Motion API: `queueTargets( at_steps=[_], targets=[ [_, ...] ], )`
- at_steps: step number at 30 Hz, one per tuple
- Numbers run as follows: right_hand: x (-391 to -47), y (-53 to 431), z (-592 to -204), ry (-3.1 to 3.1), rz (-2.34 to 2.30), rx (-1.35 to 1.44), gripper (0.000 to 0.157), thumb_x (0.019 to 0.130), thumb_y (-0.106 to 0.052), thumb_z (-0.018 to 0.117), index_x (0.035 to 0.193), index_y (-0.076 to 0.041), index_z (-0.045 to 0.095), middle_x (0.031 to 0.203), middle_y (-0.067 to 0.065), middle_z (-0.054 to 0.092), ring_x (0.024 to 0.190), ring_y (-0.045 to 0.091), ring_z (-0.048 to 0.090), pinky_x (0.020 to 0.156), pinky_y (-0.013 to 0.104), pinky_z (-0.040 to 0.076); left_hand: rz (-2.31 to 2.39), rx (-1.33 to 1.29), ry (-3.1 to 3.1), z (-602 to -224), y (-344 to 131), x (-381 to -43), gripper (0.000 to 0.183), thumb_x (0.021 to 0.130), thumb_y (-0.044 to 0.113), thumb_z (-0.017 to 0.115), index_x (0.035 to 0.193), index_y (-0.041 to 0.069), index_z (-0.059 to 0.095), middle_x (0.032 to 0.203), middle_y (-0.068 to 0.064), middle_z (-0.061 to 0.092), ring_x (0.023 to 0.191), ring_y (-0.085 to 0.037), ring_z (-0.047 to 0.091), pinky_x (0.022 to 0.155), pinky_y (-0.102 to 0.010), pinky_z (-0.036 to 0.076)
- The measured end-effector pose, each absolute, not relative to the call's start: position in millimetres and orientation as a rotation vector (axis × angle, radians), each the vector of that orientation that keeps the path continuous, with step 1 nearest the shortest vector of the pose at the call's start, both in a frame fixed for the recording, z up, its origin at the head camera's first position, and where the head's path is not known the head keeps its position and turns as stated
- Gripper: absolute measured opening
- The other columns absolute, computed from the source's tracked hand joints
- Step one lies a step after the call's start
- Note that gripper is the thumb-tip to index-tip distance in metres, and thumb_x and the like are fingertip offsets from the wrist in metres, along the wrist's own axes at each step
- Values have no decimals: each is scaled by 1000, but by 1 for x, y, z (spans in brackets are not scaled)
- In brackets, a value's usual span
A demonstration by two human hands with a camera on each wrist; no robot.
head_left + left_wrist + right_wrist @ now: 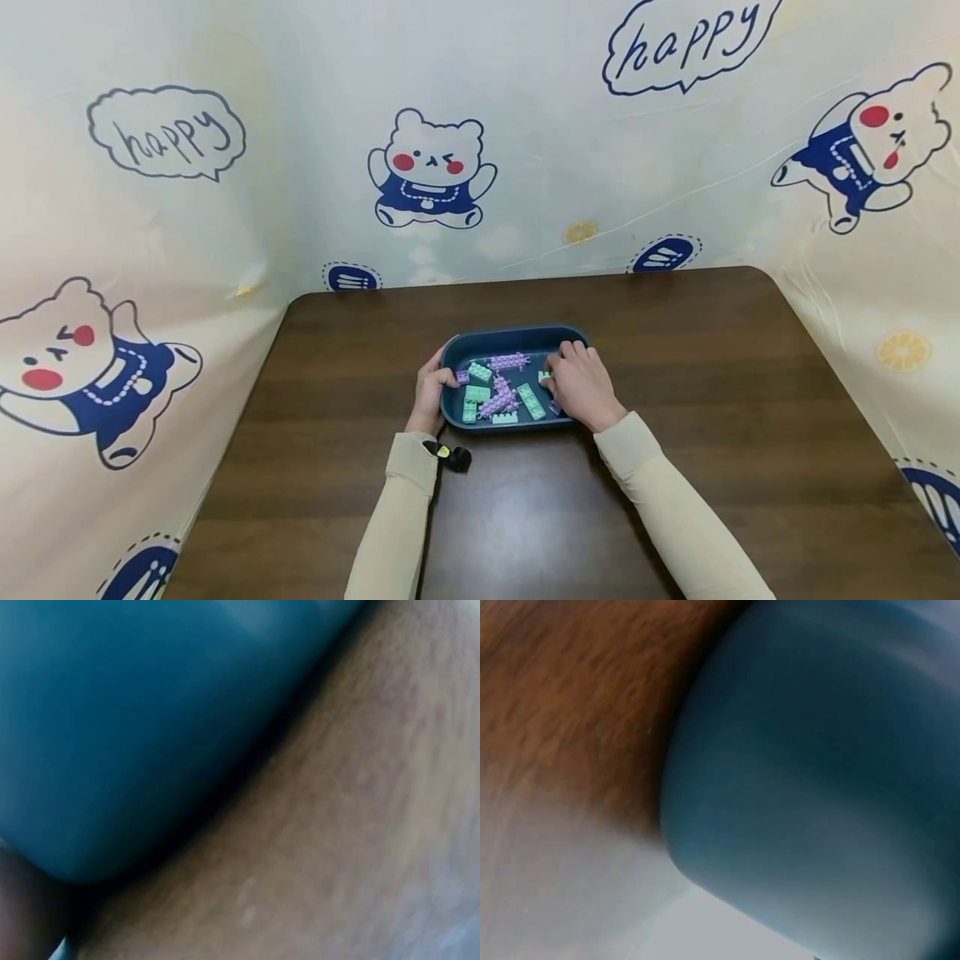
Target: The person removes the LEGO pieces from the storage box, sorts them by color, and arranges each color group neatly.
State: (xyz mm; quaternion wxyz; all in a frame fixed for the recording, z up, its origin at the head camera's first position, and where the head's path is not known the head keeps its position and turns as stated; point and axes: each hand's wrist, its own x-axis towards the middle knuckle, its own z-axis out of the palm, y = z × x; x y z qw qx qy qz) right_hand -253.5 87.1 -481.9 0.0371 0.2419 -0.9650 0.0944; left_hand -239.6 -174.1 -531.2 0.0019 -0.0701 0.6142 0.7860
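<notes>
A dark blue tray lies on the table with several mint-green building blocks and purple building blocks in it. My left hand grips the tray's left end, its thumb over the rim. Over the tray's right end, my right hand has its fingers bent down inside, pinching a small mint-green building block that the hand partly covers. Both wrist views are blurred and show mostly the tray's outer wall.
The brown wooden table reaches well past the tray on all sides. Behind it hangs a pale cloth printed with cartoon bears. A black strap with a small device is on the left wrist.
</notes>
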Motion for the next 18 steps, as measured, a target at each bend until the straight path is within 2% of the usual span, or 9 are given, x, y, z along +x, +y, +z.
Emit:
queueTargets(
  at_steps=[7,12,18],
  targets=[
    [-255,88,-482,-2997,420,756,25,82,-34,77,96,-14,72,95,2,64,87,24,44,76,37,32,2486,-247,1920,-531,-173,-240,73,69,-7,47,137,19,56,138,-5,53,120,-28,47,88,-33,46],
    [-256,88,-481,-3025,429,762,30,81,-35,78,101,-14,74,102,4,69,87,23,45,75,37,32,2489,-247,1907,-530,-173,-239,73,70,-8,47,137,19,56,138,-6,53,118,-28,48,84,-31,48],
    [-257,90,-480,-3037,379,790,29,83,-33,77,106,-15,77,102,5,67,91,25,46,78,38,32,2471,-240,1907,-529,-173,-240,73,72,-8,46,139,21,54,139,-3,52,121,-27,47,91,-36,44]
  ],
)
